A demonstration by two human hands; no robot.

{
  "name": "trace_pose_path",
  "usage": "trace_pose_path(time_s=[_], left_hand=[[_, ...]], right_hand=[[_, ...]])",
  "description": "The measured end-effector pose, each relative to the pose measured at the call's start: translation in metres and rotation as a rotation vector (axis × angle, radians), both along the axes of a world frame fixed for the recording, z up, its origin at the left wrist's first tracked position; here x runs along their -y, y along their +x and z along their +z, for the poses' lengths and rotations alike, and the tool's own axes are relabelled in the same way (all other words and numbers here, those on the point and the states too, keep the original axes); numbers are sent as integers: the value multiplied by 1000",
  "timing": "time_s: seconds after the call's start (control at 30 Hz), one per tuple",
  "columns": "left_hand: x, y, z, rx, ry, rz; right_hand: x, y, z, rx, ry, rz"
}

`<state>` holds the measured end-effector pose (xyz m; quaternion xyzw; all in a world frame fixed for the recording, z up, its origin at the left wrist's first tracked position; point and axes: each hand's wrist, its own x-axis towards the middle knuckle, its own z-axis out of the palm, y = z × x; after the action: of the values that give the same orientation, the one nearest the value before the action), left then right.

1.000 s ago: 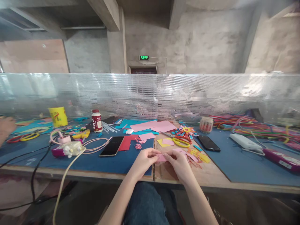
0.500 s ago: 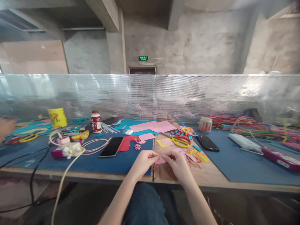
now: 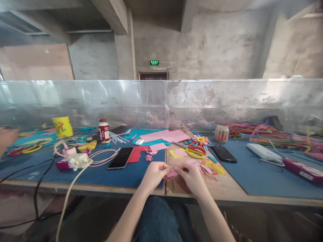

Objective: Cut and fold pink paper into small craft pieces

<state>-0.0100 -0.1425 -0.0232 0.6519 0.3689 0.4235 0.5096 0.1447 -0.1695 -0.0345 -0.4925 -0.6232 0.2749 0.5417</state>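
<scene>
A small pink paper piece [image 3: 172,173] is pinched between both of my hands just above the near table edge. My left hand [image 3: 154,174] grips its left side with closed fingers. My right hand [image 3: 191,175] holds its right side, fingertips pressed together. Just beyond them lie loose pink, yellow and orange paper scraps [image 3: 210,166] and yellow-handled scissors [image 3: 194,153]. A paper flower [image 3: 201,139] sits behind the scissors.
Two black phones [image 3: 120,157] [image 3: 224,153] lie on the blue mats. Pink paper sheets [image 3: 164,135], a red-capped bottle [image 3: 103,130], a yellow cup [image 3: 62,126], cables and a white charger [image 3: 76,160] sit left. Coloured strips [image 3: 277,136] pile right. Another person's hand [image 3: 6,138] shows far left. A perforated metal screen [image 3: 161,101] backs the table.
My hands have drawn slightly closer together and the pink piece between them looks smaller, more folded. Little else has shifted.
</scene>
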Motion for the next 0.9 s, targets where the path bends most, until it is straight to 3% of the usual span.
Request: trace_pose_path(time_s=[0.23, 0.43, 0.7, 0.9], left_hand=[[1, -1, 2, 33, 22, 23], [5, -2, 6, 3, 89, -49], [10, -1, 13, -34, 83, -119], [7, -1, 9, -54, 54, -3]], right_hand=[[-3, -1, -2, -211, -21, 128], [-5, 0, -6, -334, -47, 61], [-6, 0, -7, -272, -4, 16], [-6, 1, -8, -240, 14, 32]])
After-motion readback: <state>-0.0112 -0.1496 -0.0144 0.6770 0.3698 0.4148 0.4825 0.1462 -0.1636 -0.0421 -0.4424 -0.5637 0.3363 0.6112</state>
